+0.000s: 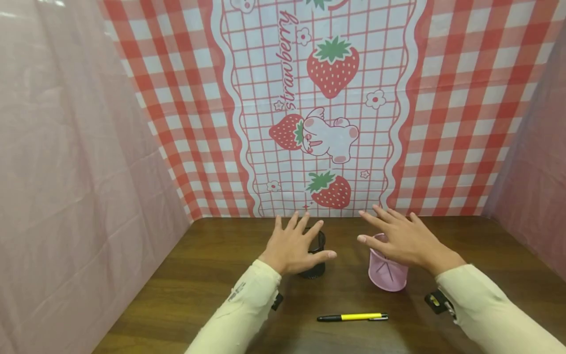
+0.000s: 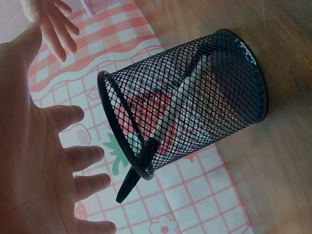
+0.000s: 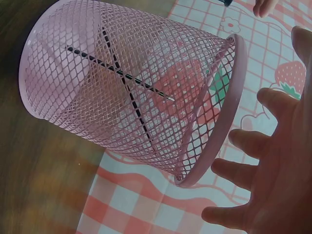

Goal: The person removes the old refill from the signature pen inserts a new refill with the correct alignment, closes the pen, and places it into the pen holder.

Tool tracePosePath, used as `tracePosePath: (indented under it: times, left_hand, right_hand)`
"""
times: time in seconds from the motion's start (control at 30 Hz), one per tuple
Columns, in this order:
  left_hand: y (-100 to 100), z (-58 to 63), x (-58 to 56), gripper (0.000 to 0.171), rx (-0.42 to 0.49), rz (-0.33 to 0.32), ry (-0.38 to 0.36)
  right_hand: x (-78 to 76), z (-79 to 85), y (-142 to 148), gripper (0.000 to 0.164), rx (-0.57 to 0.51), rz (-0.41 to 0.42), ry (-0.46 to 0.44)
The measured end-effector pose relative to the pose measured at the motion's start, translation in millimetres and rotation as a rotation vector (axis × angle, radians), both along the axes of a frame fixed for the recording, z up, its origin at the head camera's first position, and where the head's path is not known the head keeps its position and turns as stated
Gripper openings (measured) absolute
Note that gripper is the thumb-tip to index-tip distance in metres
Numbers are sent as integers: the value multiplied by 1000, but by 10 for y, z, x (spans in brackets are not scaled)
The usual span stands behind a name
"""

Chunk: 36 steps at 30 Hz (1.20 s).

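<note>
In the head view my left hand (image 1: 292,246), fingers spread, hovers over a black mesh pen cup (image 1: 315,271) and partly hides it. The left wrist view shows this cup (image 2: 239,80) upright on the table, with a pen (image 2: 130,183) leaning inside and its black end past the rim. My right hand (image 1: 409,241), also with fingers spread, is above a pink mesh pen cup (image 1: 376,279). Two thin dark sticks (image 3: 120,72) cross inside that cup, their kind unclear. Neither hand holds anything. A yellow and black pen (image 1: 359,317) lies on the table nearer me.
The brown wooden table (image 1: 177,295) ends at a hanging red-and-white strawberry cloth (image 1: 292,177). Pale pink curtains (image 1: 79,172) hang at both sides. A small black device (image 1: 437,301) sits under the right wrist, another (image 1: 277,301) under the left.
</note>
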<state>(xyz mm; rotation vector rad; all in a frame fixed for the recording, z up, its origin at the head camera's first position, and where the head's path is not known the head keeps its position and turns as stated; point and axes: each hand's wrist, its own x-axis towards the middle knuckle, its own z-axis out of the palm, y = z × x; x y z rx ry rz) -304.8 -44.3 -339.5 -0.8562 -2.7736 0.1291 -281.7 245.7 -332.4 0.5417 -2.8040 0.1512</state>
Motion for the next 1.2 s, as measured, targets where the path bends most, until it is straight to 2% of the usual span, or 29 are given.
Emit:
tracePosePath:
  times: [0.43,0.93,1.2]
  left_hand:
    - [-41,41,94,90,-7,22,-14]
    - [-20,-46,184,92,-63,8,13]
    - [2,-70,253,89,-80,-26,38]
  right_hand:
    - [47,-1,2,73,-15,11,19]
    - [114,11,-83,72,13,31,19]
    - [155,-18,-125,71,-1,57,39]
